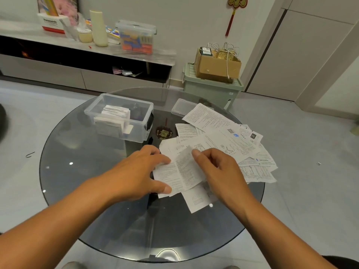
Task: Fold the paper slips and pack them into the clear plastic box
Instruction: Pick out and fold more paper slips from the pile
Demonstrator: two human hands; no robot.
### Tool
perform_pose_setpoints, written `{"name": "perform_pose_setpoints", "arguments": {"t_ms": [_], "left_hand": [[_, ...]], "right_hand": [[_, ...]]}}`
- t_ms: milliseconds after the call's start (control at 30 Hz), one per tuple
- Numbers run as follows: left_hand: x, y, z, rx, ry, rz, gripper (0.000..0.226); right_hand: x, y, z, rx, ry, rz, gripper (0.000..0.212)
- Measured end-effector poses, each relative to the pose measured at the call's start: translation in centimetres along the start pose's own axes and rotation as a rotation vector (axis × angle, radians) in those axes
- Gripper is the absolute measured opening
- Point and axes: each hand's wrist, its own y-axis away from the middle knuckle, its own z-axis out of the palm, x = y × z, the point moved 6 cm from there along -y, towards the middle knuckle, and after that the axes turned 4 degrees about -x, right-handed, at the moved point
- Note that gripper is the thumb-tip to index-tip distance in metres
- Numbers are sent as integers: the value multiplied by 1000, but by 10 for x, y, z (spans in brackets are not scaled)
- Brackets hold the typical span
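A printed paper slip (181, 172) at the centre of the frame is pinched at its upper edge by the right hand (219, 171) and held at its left edge between the curled fingers and thumb of the left hand (136, 171). Unfolded slips (233, 140) are spread just right of the grip on the round glass table (77, 171). The clear plastic box (120, 117), partly filled with folded slips, is set toward the upper left, apart from both hands.

Round dark glass table (81, 191), red and gold ornament (164, 132) lying on it, long low cabinet (77, 55) against the wall, cream bottle (99, 28), lidded storage tub (137, 36), cardboard box (216, 64) atop a green bin (211, 92), red tasselled wall charm (234, 8)
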Motion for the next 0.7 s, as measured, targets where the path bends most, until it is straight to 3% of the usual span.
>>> {"name": "perform_pose_setpoints", "arguments": {"t_ms": [200, 333, 433, 567, 700], "left_hand": [[-1, 3, -4, 18, 60, -29, 103], [-7, 2, -6, -5, 118, -8, 122], [-14, 3, -9, -60, 149, 24, 124], [-14, 8, -13, -176, 133, 70, 106], [-10, 4, -12, -6, 126, 41, 62]], "right_hand": [[-15, 7, 6, 34, -175, -144, 16], [-16, 7, 16, -112, -369, -130, 19], [-14, 10, 27, -246, -164, -158, 14], [-6, 11, 37, -296, 188, -173, 15], [-3, 6, 37, -257, 220, -155, 23]]}}
